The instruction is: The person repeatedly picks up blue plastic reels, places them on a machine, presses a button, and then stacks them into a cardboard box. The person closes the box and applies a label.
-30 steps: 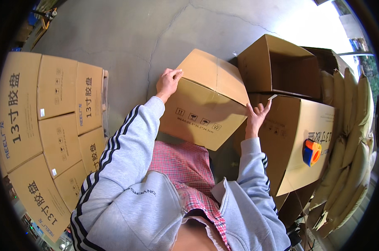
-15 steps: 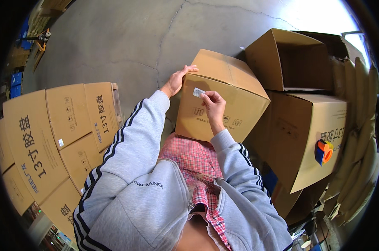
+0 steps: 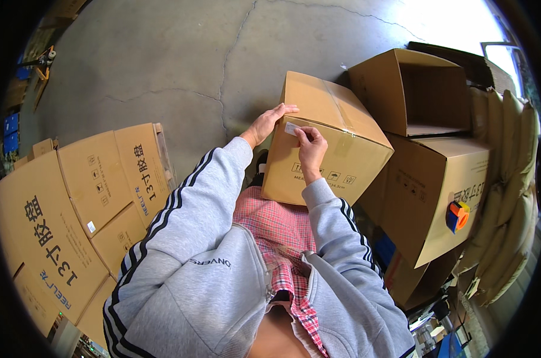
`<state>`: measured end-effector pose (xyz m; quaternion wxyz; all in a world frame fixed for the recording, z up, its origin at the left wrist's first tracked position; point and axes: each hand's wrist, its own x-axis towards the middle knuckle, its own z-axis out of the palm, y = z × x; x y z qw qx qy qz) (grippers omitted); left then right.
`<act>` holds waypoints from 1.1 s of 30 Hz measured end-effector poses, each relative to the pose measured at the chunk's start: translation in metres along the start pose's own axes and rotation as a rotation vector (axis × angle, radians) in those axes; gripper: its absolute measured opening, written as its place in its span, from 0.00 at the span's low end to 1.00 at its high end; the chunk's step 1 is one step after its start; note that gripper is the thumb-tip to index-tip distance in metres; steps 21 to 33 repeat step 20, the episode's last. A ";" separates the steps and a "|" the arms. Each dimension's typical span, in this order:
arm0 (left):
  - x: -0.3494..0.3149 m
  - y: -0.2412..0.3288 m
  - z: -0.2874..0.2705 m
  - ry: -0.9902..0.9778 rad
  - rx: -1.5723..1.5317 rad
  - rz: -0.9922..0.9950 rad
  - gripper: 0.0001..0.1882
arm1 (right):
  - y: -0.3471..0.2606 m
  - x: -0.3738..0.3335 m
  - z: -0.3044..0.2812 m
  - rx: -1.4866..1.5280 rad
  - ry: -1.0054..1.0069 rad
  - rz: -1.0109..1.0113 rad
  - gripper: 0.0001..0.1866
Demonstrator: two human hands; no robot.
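Observation:
A taped cardboard carton (image 3: pixel 327 161) stands close in front of me, its printed side facing me. My left hand (image 3: pixel 270 123) rests at its upper left corner, fingers stretched flat over the top edge. Between thumb and fingertips of my right hand (image 3: pixel 312 152) is a small whitish label (image 3: pixel 292 128). The label lies against or just off the upper left of the printed side; I cannot tell whether it sticks there. Clear tape (image 3: pixel 340 113) runs along the carton's top and folds down over the near edge.
Closed cartons (image 3: pixel 55 227) are stacked at the left. On the right, an open carton (image 3: pixel 375 89) lies above another carton (image 3: pixel 461 203) that carries an orange-and-blue tape dispenser (image 3: pixel 458 217). Filled sacks (image 3: pixel 509 209) are piled beyond them. Cracked concrete floor (image 3: pixel 181 59) stretches ahead.
The label in my right hand has moved up, closer to the carton's top left edge. My left hand has slid slightly along the corner. The whole view has shifted a little.

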<state>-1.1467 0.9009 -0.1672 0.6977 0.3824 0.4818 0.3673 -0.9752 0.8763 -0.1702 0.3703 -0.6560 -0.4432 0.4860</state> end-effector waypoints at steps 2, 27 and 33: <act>0.002 0.000 -0.002 -0.009 0.020 0.014 0.31 | -0.005 0.000 0.002 -0.017 0.020 -0.009 0.06; -0.001 -0.011 -0.002 0.012 0.306 0.107 0.29 | -0.002 -0.003 0.011 -0.123 0.085 0.031 0.09; -0.001 -0.011 -0.002 0.012 0.306 0.107 0.29 | -0.002 -0.003 0.011 -0.123 0.085 0.031 0.09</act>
